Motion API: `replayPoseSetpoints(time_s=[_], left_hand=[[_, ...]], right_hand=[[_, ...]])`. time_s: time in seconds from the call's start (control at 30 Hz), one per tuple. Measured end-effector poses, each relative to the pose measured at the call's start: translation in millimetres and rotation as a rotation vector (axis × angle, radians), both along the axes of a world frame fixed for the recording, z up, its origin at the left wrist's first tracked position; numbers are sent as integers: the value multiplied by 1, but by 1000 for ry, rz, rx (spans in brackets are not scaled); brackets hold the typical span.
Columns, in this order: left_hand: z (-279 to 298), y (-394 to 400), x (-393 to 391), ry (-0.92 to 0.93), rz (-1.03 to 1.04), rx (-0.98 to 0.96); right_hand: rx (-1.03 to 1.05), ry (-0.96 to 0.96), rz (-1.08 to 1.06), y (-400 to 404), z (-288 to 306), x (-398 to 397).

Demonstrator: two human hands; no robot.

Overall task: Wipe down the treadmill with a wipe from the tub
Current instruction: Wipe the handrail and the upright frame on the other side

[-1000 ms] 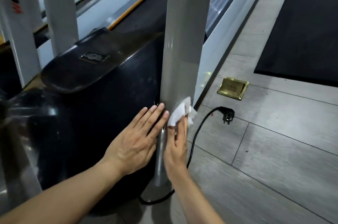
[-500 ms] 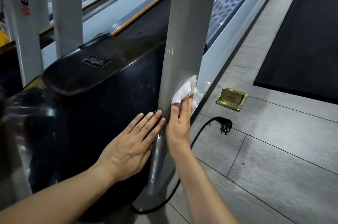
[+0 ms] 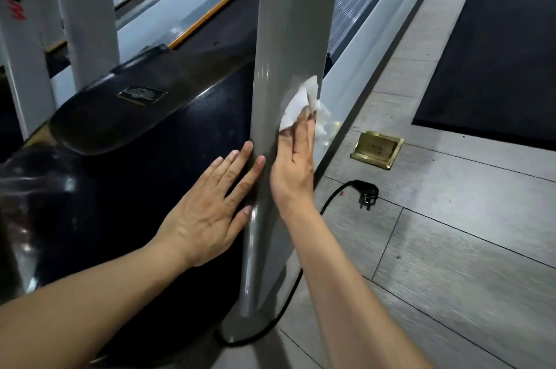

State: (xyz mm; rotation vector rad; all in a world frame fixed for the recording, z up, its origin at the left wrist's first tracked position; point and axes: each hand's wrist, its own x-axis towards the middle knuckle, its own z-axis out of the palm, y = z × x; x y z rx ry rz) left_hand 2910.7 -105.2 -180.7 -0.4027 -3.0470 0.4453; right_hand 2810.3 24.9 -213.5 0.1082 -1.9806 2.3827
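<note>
The treadmill's grey upright post [image 3: 288, 37] rises through the middle of the view, beside its glossy black motor cover [image 3: 126, 176]. A crumpled white wipe [image 3: 298, 103] lies against the post's right face. My right hand [image 3: 296, 164] presses the wipe to the post with straight fingers, and the fingertips are partly covered by it. My left hand [image 3: 213, 206] rests flat on the black cover with its fingers spread, the fingertips touching the post's left edge. The tub is not in view.
A black power cord with its plug [image 3: 365, 192] lies on the grey plank floor by the post's base. A brass floor socket box [image 3: 377, 149] sits just beyond. A black mat [image 3: 496, 52] covers the floor at right. White uprights of other treadmills [image 3: 90, 13] stand at left.
My right hand has slid the wipe up the post from near the black cover's edge. The left hand has stayed flat on the cover.
</note>
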Motion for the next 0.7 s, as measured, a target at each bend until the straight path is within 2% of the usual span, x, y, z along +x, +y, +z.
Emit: replayPoseSetpoints(time_s=[0.07, 0.13, 0.2, 0.23, 0.3, 0.4, 0.53, 0.63, 0.7], left_hand=[[1, 0, -1, 5, -6, 2], [2, 1, -2, 5, -9, 4], [2, 2, -1, 11, -2, 10], [3, 2, 0, 10, 0, 10], [3, 2, 0, 12, -2, 11], [4, 3, 2, 11, 1, 8], [6, 3, 3, 9, 14, 20], [5, 3, 3, 8, 15, 14], [5, 3, 2, 0, 7, 16]], right_hand=[[-9, 53, -19, -3, -12, 1], [-46, -158, -6, -7, -45, 16], [-55, -505, 37, -8, -78, 42], [-11, -590, 59, -10, -86, 56], [25, -618, 74, -13, -84, 62], [-96, -449, 28, -7, -58, 10], [-41, -66, 37, 17, 3, -61], [4, 114, 37, 14, 19, -42], [-1, 200, 46, 5, 4, 0]])
